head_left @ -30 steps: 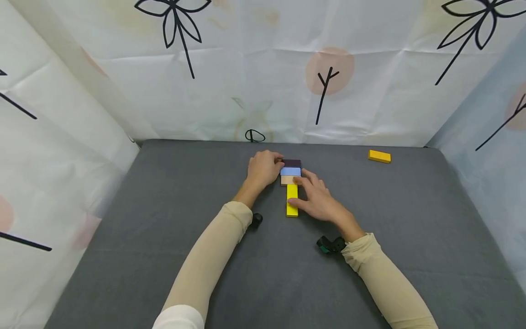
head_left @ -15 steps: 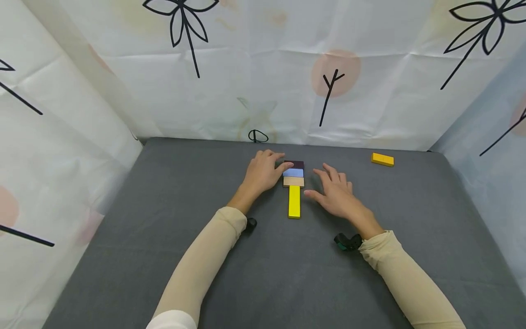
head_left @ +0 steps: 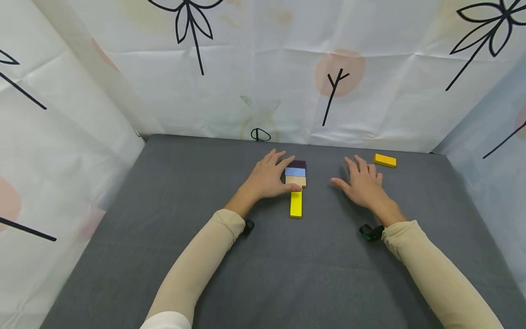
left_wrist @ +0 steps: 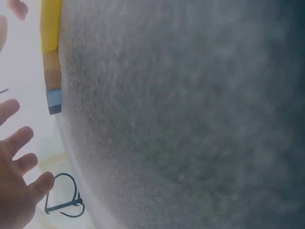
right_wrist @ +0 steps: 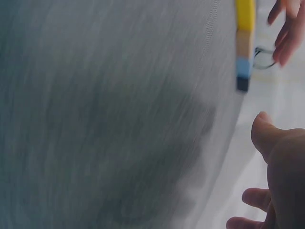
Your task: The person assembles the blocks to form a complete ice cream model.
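Note:
Three blocks lie in a row on the grey table: a dark purple block (head_left: 298, 163), a light blue block (head_left: 296, 172) and a tan block (head_left: 296, 181). A yellow block (head_left: 296, 204) extends from the tan one toward the person, like a stem. My left hand (head_left: 267, 178) is spread at the left of the row, its thumb over the joint of tan and yellow. My right hand (head_left: 363, 185) hovers with spread fingers well right of the row, holding nothing. Both wrist views show the row side-on, with the yellow block (left_wrist: 50, 24) at one end.
An orange-yellow block (head_left: 385, 160) lies near the back right of the grey table (head_left: 263, 274), just beyond my right fingertips. A white cloth (head_left: 230, 91) printed with plant drawings hangs behind the table and along both sides.
My right hand has left the blocks and moved right toward the orange-yellow block. My left hand has opened out, its thumb coming down over the tan and yellow joint. The view shifts slightly.

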The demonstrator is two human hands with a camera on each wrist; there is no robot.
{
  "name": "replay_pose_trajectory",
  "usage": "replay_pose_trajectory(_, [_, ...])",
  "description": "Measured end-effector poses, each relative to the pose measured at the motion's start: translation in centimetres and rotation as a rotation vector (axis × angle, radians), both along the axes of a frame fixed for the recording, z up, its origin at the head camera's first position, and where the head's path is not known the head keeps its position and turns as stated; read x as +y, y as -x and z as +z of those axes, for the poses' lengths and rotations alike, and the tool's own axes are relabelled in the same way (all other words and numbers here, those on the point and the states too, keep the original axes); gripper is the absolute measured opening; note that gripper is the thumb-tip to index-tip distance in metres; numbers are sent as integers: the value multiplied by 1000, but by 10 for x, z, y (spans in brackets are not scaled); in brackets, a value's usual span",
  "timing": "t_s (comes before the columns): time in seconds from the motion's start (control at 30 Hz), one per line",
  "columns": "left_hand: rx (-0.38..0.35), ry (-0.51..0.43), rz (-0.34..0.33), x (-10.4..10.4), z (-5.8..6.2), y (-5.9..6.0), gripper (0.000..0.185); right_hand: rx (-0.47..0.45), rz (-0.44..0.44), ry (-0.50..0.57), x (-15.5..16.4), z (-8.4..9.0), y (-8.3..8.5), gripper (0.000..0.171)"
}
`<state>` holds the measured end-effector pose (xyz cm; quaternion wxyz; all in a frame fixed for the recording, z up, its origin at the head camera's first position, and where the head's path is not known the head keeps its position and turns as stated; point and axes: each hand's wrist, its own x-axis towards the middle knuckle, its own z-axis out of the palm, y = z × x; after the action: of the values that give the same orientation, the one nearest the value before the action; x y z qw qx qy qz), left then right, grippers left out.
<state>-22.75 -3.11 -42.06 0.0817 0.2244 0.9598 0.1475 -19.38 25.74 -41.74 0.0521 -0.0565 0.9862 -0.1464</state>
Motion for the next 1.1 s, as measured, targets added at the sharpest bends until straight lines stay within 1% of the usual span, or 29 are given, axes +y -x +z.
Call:
replay_pose_trajectory(0.13, [-14, 24, -58, 3, 2, -6, 103, 7, -24, -25, 18, -1, 8, 86])
replay_pose_trajectory(0.23, [-21, 56, -96, 5, 0, -9, 108, -1, -44, -40, 31, 0, 13, 87])
replay_pose_trajectory(0.37, [-53, 90, -132, 9, -3, -13, 114, -26, -68, -36, 50, -1, 19, 90])
replay_pose_trajectory(0.43, [-75, 86, -147, 10, -3, -14, 117, -33, -80, -31, 59, -2, 21, 90])
replay_pose_trajectory(0.53, [-99, 67, -160, 12, -2, -15, 119, -32, -101, -35, 71, -4, 24, 89])
replay_pose_trajectory(0.63, [-108, 68, -165, 12, -4, -14, 119, -27, -126, -48, 79, -5, 28, 89])
replay_pose_trajectory(0.77, [-105, 94, -173, 12, -5, -13, 119, -35, -146, -39, 88, -5, 33, 90])
replay_pose_trajectory(0.93, [-105, 132, -187, 14, -4, -12, 119, -68, -160, -4, 95, -5, 36, 93])
replay_pose_trajectory(1.1, [-132, 149, -180, 17, -2, -11, 120, -65, -182, 15, 101, -7, 38, 90])
